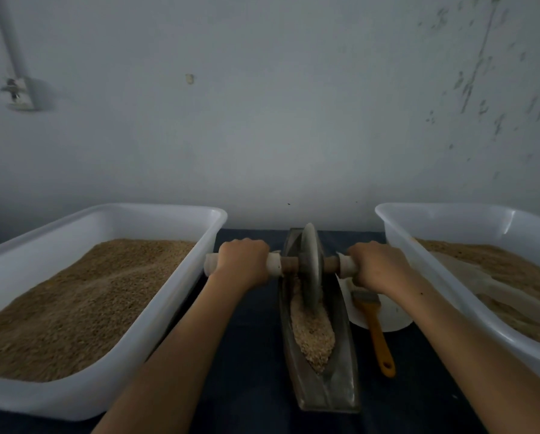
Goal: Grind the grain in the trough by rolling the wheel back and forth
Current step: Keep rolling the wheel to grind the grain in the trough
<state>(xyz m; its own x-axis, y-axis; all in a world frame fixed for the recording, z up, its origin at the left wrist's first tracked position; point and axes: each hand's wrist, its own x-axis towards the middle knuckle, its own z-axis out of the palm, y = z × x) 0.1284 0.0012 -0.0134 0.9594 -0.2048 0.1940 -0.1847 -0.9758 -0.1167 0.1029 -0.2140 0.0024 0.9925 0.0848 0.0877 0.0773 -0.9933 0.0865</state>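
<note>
A narrow metal trough (343,364) lies lengthwise in front of me on a dark cloth. Pale crushed grain (312,333) fills its near half. The grey metal wheel (311,264) stands upright in the far half of the trough, on a wooden axle with cloth-wrapped handles. My left hand (242,261) grips the left handle (273,264). My right hand (379,266) grips the right handle (347,267). Both arms are stretched forward.
A white plastic tub (143,349) of brown grain sits to the left, a second white tub (450,289) of grain to the right. A yellow-handled brush (378,333) lies across a white bowl (390,321) beside the trough. A grey wall stands close behind.
</note>
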